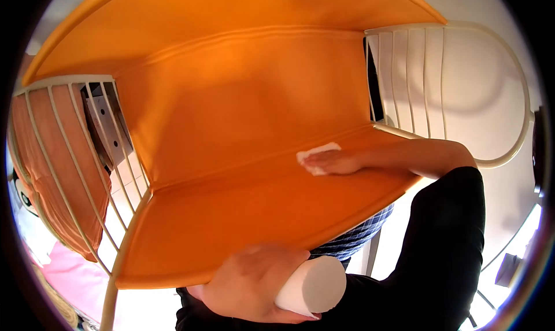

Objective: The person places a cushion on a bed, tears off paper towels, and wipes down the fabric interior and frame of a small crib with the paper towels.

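Note:
An orange padded bench with a cream metal frame fills the middle of the view. My right hand rests on its seat, near the crease with the backrest, and presses a folded white tissue flat against the orange surface. Close to me, at the seat's front edge, my left hand is wrapped around a roll of white tissue paper. The round end of the roll faces right. Motion slightly blurs the back of my left hand.
Cream bars form the left armrest and the right armrest. Orange-brown cloth and a grey box show behind the left bars. Blue checked fabric is below the front edge. A pale wall stands at right.

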{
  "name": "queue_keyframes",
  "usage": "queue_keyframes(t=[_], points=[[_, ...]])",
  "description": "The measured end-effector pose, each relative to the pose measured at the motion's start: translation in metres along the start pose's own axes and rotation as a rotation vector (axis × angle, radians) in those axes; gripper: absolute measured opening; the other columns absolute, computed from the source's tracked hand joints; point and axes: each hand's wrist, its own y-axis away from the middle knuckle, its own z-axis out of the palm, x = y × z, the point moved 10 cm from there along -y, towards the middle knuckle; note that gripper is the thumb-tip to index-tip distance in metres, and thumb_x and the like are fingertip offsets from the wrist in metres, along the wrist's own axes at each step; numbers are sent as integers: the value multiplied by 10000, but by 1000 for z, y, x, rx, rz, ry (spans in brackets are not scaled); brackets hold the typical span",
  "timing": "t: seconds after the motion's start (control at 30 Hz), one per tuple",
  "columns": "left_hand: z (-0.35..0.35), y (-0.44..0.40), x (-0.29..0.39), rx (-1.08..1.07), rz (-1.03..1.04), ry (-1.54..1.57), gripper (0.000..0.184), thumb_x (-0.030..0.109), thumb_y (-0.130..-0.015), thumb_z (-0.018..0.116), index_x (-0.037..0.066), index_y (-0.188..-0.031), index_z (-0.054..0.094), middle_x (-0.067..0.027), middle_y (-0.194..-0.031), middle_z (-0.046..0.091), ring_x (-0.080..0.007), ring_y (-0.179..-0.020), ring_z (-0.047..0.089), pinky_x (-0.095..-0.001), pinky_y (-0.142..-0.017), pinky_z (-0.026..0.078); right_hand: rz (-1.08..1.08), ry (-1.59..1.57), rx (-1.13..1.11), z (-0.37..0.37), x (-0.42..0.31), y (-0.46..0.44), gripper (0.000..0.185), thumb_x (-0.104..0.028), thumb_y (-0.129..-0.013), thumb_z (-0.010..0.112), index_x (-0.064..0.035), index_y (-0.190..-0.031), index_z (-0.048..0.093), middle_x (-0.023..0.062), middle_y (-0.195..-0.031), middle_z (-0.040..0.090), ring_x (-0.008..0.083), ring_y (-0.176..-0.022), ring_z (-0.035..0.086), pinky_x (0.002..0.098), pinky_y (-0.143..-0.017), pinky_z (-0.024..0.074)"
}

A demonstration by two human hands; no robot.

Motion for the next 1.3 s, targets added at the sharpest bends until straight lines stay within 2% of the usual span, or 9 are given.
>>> queue_keyframes(t=[0.3,0.5,0.57,0.7,0.77,0.9,1.07,1.13,1.3], points=[[4,5,5,-40,10,-37,637,415,-635,808,1,-1053,566,-144,-853,634,-303,-760,642,-358,-677,504,686,-603,257,-18,197,146,469,-376,-991,280,-90,-1322,449,55,-1291,501,151,-1158,478,320,-974,381],[5,6,4,7,32,-62,637,409,-634,812,-4,-1056,572,-152,-847,637,-305,-758,646,-354,-688,507,898,-383,443,-45,113,164,457,-408,-957,366,-122,-1301,464,70,-1271,516,166,-1117,504,339,-924,416],[6,6,3,6,43,-77,629,404,-635,813,-6,-1050,576,-155,-845,637,-307,-754,645,-351,-693,508,693,-512,545,-35,102,128,319,-372,-916,459,-114,-996,627,8,-979,615,83,-893,563,305,-786,441],[19,6,-11,-139,-66,21,622,404,-623,819,4,-1042,592,-141,-868,643,-302,-774,643,-347,-706,509,259,-660,227,-4,-46,30,419,-504,-884,498,-105,-961,599,34,-993,568,150,-937,525,342,-783,412],[27,7,-12,-202,-102,58,630,406,-611,825,9,-1043,596,-134,-879,645,-300,-783,642,-347,-710,509,297,-302,-71,7,-112,40,591,-507,-964,268,-139,-1424,296,50,-1471,277,184,-1345,260,340,-1106,203],[12,12,-4,-29,-57,-120,661,423,-586,829,18,-1054,597,-121,-910,649,-303,-803,641,-357,-718,509,453,-325,-228,12,-62,104,530,-441,-972,289,-208,-1446,252,34,-1491,243,158,-1358,235,300,-1109,188],[16,18,-13,-19,-119,-145,682,423,-575,825,18,-1071,589,-120,-926,652,-312,-812,643,-375,-727,508,848,-147,-236,-15,86,235,515,-463,-940,348,-148,-1338,431,82,-1273,522,153,-1107,487,299,-915,364],[13,16,-7,26,-73,-219,699,416,-560,829,18,-1079,584,-125,-933,648,-315,-816,640,-380,-724,508,1205,-252,89,-41,61,282,468,-487,-920,365,-143,-1184,544,54,-1140,563,168,-1019,498,346,-896,361],[14,18,-7,30,-106,-243,691,399,-562,824,18,-1083,579,-138,-933,641,-327,-815,632,-380,-714,502,975,-62,10,-37,42,248,609,-552,-923,265,-136,-1337,427,76,-1421,374,237,-1275,353,393,-1053,249]])
